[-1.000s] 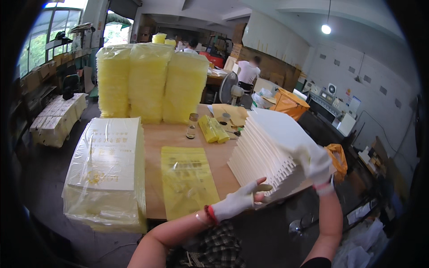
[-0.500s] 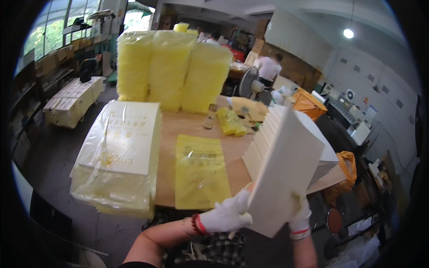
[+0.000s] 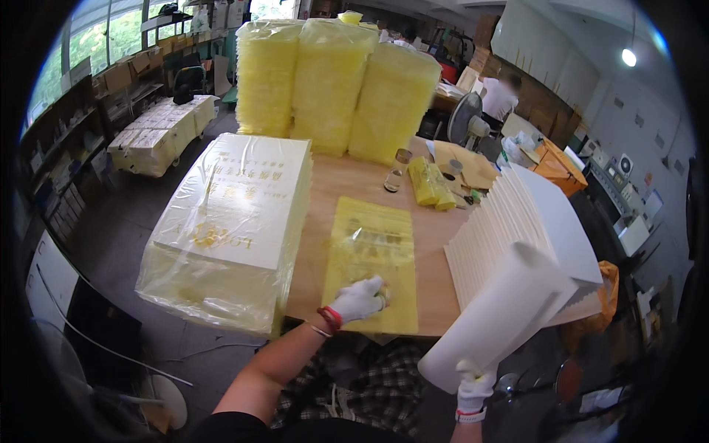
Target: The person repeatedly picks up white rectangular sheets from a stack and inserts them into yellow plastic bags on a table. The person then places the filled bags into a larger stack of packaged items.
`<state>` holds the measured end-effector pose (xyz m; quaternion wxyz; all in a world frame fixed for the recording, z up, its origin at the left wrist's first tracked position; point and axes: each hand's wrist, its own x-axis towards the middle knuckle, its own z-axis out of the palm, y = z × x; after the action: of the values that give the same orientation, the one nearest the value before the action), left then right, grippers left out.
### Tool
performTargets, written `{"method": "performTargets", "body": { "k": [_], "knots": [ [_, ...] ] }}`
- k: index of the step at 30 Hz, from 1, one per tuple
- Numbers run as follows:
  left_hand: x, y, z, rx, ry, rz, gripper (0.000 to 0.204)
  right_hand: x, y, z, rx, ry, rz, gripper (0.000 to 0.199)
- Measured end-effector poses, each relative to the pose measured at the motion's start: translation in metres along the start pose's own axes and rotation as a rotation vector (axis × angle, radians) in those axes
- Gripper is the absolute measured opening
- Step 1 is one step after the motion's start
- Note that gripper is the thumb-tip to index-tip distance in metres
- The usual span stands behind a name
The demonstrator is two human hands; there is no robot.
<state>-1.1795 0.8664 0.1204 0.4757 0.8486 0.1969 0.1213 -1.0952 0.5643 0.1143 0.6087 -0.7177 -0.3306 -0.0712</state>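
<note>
A flat yellow plastic bag [image 3: 369, 240] with dark print lies on the table in front of me. My left hand [image 3: 360, 299], in a white glove with red bands at the wrist, rests on its near part, fingers bent and pinched at the film. To the right, my right hand [image 3: 475, 385], also gloved, grips the lower end of a white paper pad [image 3: 498, 317]. The pad is tilted and curves along its length. Its upper end overlaps a fanned stack of white pads [image 3: 543, 221] at the table's right side.
Bagged white pads with gold print [image 3: 229, 214] are piled at the left. Tall stacks of yellow bags [image 3: 329, 81] stand behind. A glass jar [image 3: 396, 173] and a yellow bundle [image 3: 430, 184] sit mid-table. Farther back are a fan [image 3: 465, 118] and a person [image 3: 498, 100].
My left hand has let go of the white pad and moved left onto the yellow bag. My right hand has lowered the pad, which now leans and curves. The view has shifted.
</note>
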Motion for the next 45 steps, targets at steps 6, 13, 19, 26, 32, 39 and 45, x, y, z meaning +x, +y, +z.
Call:
{"method": "performTargets", "body": {
  "k": [6,13,19,26,32,39,45],
  "knots": [
    [0.036,-0.049,0.003,-0.769,-0.076,-0.139,0.028,-0.006,0.018,0.019,-0.618,-0.411,-0.224,0.02],
    [-0.016,0.027,0.103,0.227,-0.124,0.365,0.034,0.024,0.159,0.072,-0.938,-0.857,-0.432,0.032],
    [0.02,-0.084,0.1,0.213,0.087,0.258,0.038,0.054,0.117,0.135,-0.561,-0.249,0.19,0.063],
    [0.019,-0.175,0.063,0.502,0.419,0.27,0.042,0.091,0.157,0.186,-0.956,-0.694,0.45,0.059],
    [-0.012,-0.175,0.031,-0.098,0.571,-0.064,0.032,0.078,0.133,0.159,-0.985,-0.891,0.49,0.071],
    [-0.121,-0.153,0.05,0.022,0.451,-0.262,0.02,-0.025,0.123,0.105,-0.678,-0.867,0.394,0.065],
    [-0.214,-0.115,0.058,0.042,0.341,-0.314,0.014,-0.082,0.076,0.063,-0.566,-0.91,0.248,0.06]
  ]
}}
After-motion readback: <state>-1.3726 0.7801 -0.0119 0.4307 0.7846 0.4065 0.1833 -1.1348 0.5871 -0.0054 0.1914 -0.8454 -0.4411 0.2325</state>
